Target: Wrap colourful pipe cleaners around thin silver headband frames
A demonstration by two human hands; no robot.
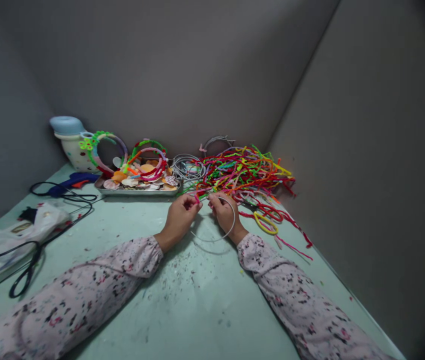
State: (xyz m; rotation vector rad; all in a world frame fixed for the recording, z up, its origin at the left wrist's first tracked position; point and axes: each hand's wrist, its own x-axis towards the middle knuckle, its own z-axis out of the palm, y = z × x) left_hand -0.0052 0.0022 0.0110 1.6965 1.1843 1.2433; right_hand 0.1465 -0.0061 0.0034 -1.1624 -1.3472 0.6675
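My left hand [180, 215] and my right hand [224, 212] meet over the pale green table [197, 300], both with fingers pinched. Between them they hold a thin bare metal headband [218, 237], whose arc curves down below my right wrist. A red pipe cleaner [197, 196] is pinched at the fingertips of my left hand, against the band. Just beyond the hands lies a big tangled heap of coloured pipe cleaners [246, 172].
A metal tray [137, 191] of shells and wrapped headbands sits at the back left, with bare headbands [188, 167] beside it. A blue glue gun [72, 181], black cords, scissors [25, 280] and a plastic bag [17, 235] lie at left. Grey walls close in behind and right.
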